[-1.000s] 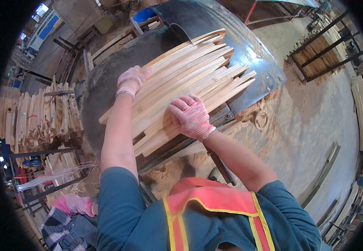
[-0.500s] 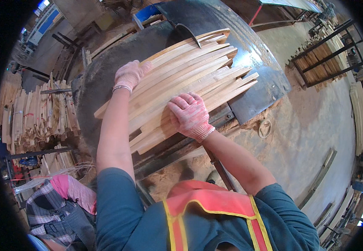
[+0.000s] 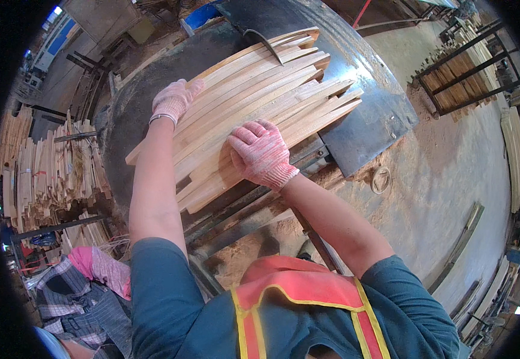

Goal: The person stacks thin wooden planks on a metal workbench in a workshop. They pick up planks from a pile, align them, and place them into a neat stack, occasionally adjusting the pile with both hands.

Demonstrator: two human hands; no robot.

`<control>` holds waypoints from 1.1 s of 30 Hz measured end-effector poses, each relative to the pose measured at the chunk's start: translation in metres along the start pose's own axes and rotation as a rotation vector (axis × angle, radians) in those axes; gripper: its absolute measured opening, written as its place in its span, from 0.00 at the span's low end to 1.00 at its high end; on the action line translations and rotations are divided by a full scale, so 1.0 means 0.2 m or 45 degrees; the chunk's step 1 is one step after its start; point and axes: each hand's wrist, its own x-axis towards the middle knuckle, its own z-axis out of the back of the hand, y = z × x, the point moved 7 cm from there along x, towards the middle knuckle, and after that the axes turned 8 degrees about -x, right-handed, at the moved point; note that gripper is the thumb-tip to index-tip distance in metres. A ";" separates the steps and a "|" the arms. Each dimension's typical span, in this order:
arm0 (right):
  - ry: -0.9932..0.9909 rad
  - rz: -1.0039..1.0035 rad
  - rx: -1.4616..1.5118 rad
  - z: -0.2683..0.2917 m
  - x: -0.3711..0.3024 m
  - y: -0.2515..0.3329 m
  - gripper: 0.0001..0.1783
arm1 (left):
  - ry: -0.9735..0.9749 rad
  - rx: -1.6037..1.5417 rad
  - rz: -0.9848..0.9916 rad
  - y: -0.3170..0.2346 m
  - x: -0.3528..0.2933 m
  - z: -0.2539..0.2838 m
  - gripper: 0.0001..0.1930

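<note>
Many pale wooden strips (image 3: 212, 140) lie side by side in a slanting bundle on the dark metal table (image 3: 134, 113); their right-hand ends are uneven. My left hand (image 3: 176, 100), in a pink-and-white knit glove, grips the bundle's far left edge with its fingers bent over it. In a matching glove, my right hand (image 3: 261, 152) presses on the near middle strips, its fingers curled and close together. A dark curved metal blade-shaped piece (image 3: 264, 46) reaches over the far side of the bundle, its tip just above the strips.
A blue bin (image 3: 200, 18) stands behind the table. Stacked wood strips (image 3: 56, 170) fill the left side, near a person in a plaid garment (image 3: 86, 305). A black metal rack with wood (image 3: 463, 78) stands at right; a ring-shaped thing (image 3: 381, 179) lies on the sawdust-strewn floor.
The strips and both my hands have shifted a little leftward and away from me across the table. The view has also moved slightly. Both hands stay on the bundle.
</note>
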 end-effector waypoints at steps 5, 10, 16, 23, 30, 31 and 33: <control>0.167 0.048 0.039 -0.10 0.04 0.10 0.18 | 0.157 -0.016 0.002 0.15 -0.07 0.01 0.36; 0.324 -0.010 -0.003 0.01 0.04 0.15 0.16 | 0.090 -0.214 0.020 0.01 -0.31 0.16 0.32; 0.256 -0.006 -0.144 0.05 -0.26 0.31 0.15 | 0.096 -0.076 0.027 0.12 -0.49 -0.02 0.40; 0.800 -0.197 0.003 -0.08 0.15 0.16 0.19 | 0.046 -0.154 0.000 0.14 -0.19 0.12 0.29; 0.229 0.002 0.080 0.00 0.30 0.22 0.14 | 0.091 0.031 0.061 0.29 -0.05 0.23 0.37; 0.206 -0.019 0.070 -0.02 0.33 0.20 0.14 | 0.072 -0.039 0.051 0.31 0.01 0.24 0.39; 0.148 -0.020 0.098 -0.02 0.33 0.19 0.14 | 0.000 -0.049 0.012 0.31 0.05 0.21 0.38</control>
